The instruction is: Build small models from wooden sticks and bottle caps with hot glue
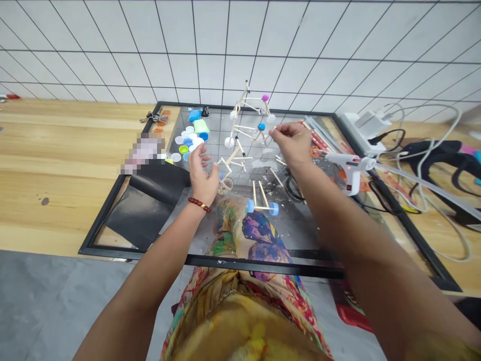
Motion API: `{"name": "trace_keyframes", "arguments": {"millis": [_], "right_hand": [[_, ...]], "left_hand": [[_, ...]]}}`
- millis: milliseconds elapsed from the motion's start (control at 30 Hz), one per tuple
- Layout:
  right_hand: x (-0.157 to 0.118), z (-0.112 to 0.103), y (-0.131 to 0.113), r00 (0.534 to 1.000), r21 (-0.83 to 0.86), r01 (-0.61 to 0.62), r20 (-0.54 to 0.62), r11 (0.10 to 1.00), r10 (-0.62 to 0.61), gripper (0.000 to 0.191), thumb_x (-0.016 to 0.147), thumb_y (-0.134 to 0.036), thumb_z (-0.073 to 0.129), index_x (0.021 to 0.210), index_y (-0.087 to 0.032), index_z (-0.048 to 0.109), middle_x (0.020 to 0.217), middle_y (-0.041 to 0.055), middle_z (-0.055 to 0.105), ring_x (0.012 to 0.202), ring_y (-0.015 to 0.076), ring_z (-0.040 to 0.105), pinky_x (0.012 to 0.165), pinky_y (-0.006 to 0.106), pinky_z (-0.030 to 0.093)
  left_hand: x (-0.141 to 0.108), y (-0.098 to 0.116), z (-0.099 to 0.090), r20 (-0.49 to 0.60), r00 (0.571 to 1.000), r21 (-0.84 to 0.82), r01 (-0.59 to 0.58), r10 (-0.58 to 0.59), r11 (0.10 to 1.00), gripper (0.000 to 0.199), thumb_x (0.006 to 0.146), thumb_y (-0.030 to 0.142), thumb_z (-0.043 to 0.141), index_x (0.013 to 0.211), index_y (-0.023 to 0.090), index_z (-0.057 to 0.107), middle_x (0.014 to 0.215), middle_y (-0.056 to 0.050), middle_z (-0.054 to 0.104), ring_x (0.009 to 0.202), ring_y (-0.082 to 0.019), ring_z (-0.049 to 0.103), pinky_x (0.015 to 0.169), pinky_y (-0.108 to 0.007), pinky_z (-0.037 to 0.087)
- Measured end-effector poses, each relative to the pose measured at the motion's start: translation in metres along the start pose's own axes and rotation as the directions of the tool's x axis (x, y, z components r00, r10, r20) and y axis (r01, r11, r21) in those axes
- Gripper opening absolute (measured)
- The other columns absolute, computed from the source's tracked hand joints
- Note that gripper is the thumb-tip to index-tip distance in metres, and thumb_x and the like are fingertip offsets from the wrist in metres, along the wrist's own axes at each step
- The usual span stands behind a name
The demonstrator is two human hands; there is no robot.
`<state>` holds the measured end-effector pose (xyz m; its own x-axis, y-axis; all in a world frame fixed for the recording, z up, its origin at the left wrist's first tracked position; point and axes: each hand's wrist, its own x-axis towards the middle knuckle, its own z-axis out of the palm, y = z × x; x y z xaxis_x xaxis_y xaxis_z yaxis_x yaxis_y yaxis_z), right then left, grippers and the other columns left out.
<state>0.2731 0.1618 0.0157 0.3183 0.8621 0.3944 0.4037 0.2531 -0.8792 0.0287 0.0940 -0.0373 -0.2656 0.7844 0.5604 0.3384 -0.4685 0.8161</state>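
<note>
My right hand (293, 143) is pinched at the right side of a small frame of thin wooden sticks (246, 131); what lies between the fingertips is too small to make out. A blue cap (261, 127) sits on that frame close to the fingertips. Just behind, more joined sticks carry a pink cap (265, 98) and white round caps (270, 119). My left hand (203, 173) is open, fingers apart and curved, beside joined sticks with dark tips (237, 153). Nearer me lies a stick piece with two light-blue caps (274, 208) at its ends.
A black-framed glass sheet (240, 235) covers the wooden table (56, 150). Loose bottle caps (183, 149) and black sheets (146, 200) lie left. At right are a white glue gun (351, 170), a power strip (361, 133) and tangled cables (432, 200). A tiled wall (210, 30) stands behind.
</note>
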Motion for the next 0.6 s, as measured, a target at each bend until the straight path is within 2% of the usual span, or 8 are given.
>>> {"name": "trace_keyframes", "arguments": {"millis": [100, 200, 300, 400, 433, 500, 567, 600], "right_hand": [[0.008, -0.038, -0.014, 0.976, -0.128, -0.143, 0.146, 0.981, 0.162, 0.017, 0.074, -0.016, 0.078, 0.068, -0.019, 0.063, 0.064, 0.0020, 0.067, 0.057, 0.0131, 0.063, 0.054, 0.026, 0.049], [0.008, -0.069, -0.016, 0.880, -0.361, -0.245, 0.306, 0.900, 0.363, 0.017, 0.070, -0.014, 0.081, 0.061, -0.019, 0.066, 0.052, 0.0024, 0.064, 0.049, 0.0138, 0.059, 0.047, 0.026, 0.044], [-0.001, -0.082, -0.009, 0.836, -0.482, -0.207, 0.364, 0.851, 0.410, 0.017, 0.066, -0.015, 0.084, 0.059, -0.020, 0.069, 0.046, 0.0000, 0.061, 0.046, 0.0135, 0.057, 0.048, 0.027, 0.045], [-0.004, -0.086, -0.001, 0.801, -0.521, -0.233, 0.376, 0.821, 0.466, 0.018, 0.066, -0.017, 0.086, 0.060, -0.019, 0.070, 0.049, 0.0008, 0.063, 0.048, 0.0141, 0.059, 0.054, 0.029, 0.048], [-0.002, -0.089, 0.001, 0.806, -0.529, -0.233, 0.365, 0.816, 0.467, 0.018, 0.068, -0.018, 0.086, 0.060, -0.019, 0.070, 0.050, 0.0012, 0.064, 0.050, 0.0146, 0.060, 0.057, 0.030, 0.049], [0.007, -0.095, 0.007, 0.850, -0.567, -0.176, 0.324, 0.805, 0.415, 0.019, 0.070, -0.015, 0.083, 0.058, -0.019, 0.069, 0.049, 0.0007, 0.062, 0.054, 0.0164, 0.061, 0.061, 0.031, 0.049], [0.018, -0.099, 0.014, 0.892, -0.658, -0.082, 0.287, 0.749, 0.349, 0.025, 0.066, -0.008, 0.081, 0.051, -0.021, 0.065, 0.043, -0.0010, 0.055, 0.060, 0.0190, 0.062, 0.064, 0.032, 0.049], [0.023, -0.099, 0.019, 0.893, -0.704, -0.044, 0.290, 0.709, 0.343, 0.030, 0.061, -0.004, 0.081, 0.047, -0.022, 0.062, 0.040, -0.0018, 0.050, 0.062, 0.0204, 0.063, 0.066, 0.032, 0.049]], "left_hand": [[0.001, 0.001, 0.000, 0.003, 1.000, -0.007, -0.008, 0.008, 1.000, 0.061, 0.079, 0.007, 0.059, 0.135, 0.026, 0.047, 0.127, -0.009, 0.057, 0.100, -0.017, 0.061, 0.089, -0.033, 0.052], [0.001, 0.002, 0.000, 0.003, 1.000, -0.004, 0.002, -0.002, 1.000, 0.060, 0.078, 0.007, 0.060, 0.134, 0.025, 0.048, 0.126, -0.009, 0.058, 0.099, -0.017, 0.061, 0.090, -0.033, 0.052], [0.003, 0.002, -0.001, 0.007, 1.000, 0.006, 0.029, -0.029, 1.000, 0.060, 0.078, 0.008, 0.061, 0.134, 0.025, 0.049, 0.127, -0.009, 0.058, 0.099, -0.016, 0.061, 0.090, -0.032, 0.052], [0.004, 0.002, -0.003, 0.011, 0.999, 0.002, 0.039, -0.039, 0.999, 0.061, 0.078, 0.009, 0.061, 0.135, 0.025, 0.048, 0.129, -0.009, 0.058, 0.099, -0.016, 0.062, 0.089, -0.031, 0.052], [0.005, 0.002, -0.003, 0.010, 0.999, 0.003, 0.040, -0.041, 0.999, 0.061, 0.078, 0.009, 0.061, 0.136, 0.025, 0.048, 0.129, -0.010, 0.057, 0.100, -0.015, 0.062, 0.089, -0.030, 0.052], [0.006, 0.002, -0.005, 0.004, 0.999, 0.009, 0.045, -0.045, 0.999, 0.061, 0.078, 0.010, 0.060, 0.136, 0.024, 0.047, 0.129, -0.010, 0.057, 0.100, -0.015, 0.062, 0.089, -0.030, 0.052], [0.007, 0.002, -0.005, 0.004, 0.999, 0.010, 0.049, -0.049, 0.999, 0.060, 0.078, 0.011, 0.061, 0.135, 0.023, 0.048, 0.128, -0.010, 0.057, 0.100, -0.015, 0.062, 0.088, -0.030, 0.052], [0.007, 0.002, -0.006, 0.005, 0.999, 0.009, 0.048, -0.048, 0.999, 0.060, 0.078, 0.011, 0.061, 0.135, 0.022, 0.048, 0.128, -0.010, 0.057, 0.100, -0.015, 0.062, 0.088, -0.030, 0.052]]}}
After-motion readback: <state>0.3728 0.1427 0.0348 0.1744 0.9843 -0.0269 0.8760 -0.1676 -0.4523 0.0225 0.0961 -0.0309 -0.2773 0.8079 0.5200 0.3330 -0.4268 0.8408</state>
